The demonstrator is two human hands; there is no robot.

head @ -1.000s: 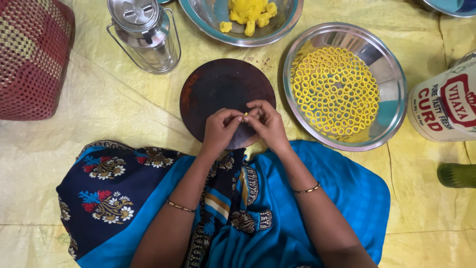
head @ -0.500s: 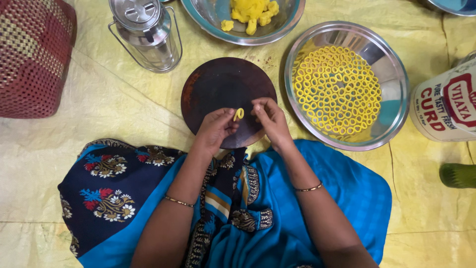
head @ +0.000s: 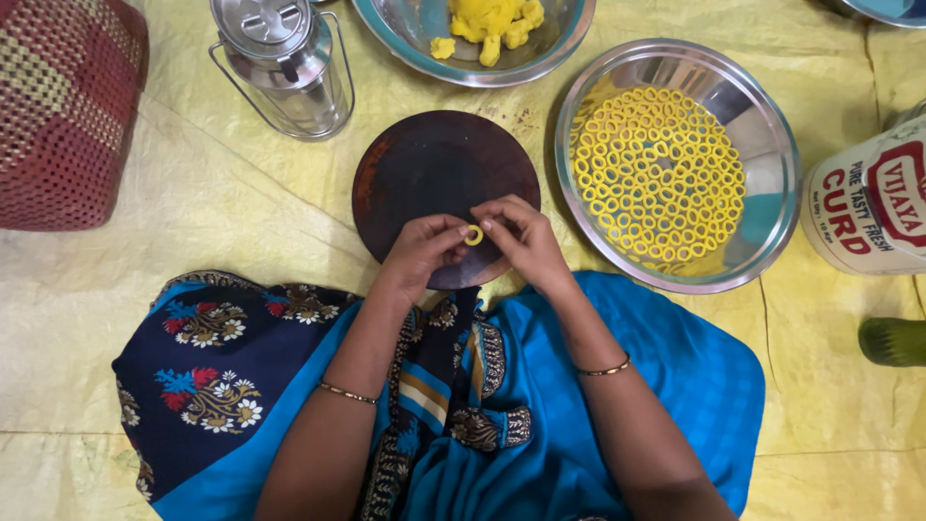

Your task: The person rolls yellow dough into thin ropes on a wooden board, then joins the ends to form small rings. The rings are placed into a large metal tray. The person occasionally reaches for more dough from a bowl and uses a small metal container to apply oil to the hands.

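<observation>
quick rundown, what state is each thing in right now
left hand: pinching the dough ring
right hand: pinching the same ring
dough ring: closed loop, held over the board
round dark board: flat, bare on top
steel plate: packed with yellow rings
steel bowl: holds yellow dough lumps
steel can: lid shut

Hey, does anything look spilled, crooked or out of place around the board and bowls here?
Nothing stands out. Both hands, left hand and right hand, pinch one yellow dough ring over the round dark board; finished rings sit inside the steel bowl.
</observation>
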